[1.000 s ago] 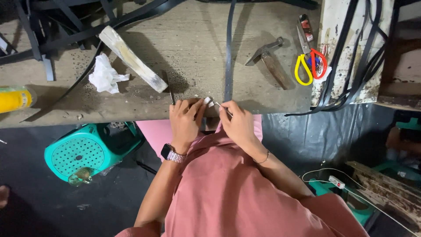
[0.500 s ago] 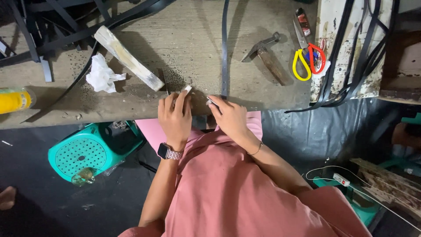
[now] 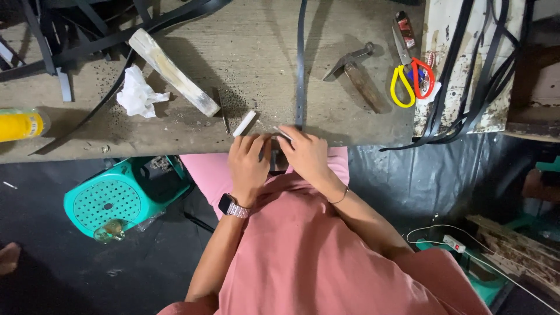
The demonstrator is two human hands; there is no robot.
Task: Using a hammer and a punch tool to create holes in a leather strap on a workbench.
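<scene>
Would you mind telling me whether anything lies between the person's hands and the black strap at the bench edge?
Nothing visible does. The right hand rests at the near end of the black strap, the left hand beside it; the white stick lies off to the left.

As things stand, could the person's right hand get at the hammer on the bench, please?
Probably yes. The right hand rests at the bench's near edge, and the hammer lies farther back and to its right on bare bench top, with nothing between them; only a thin stick in its fingers might hamper it.

On your bench lie a hammer [image 3: 357,74], yellow-and-red scissors [image 3: 410,79], crumpled white tissue [image 3: 137,93], a yellow can [image 3: 22,124]; a teal stool [image 3: 116,201] stands below.
</scene>
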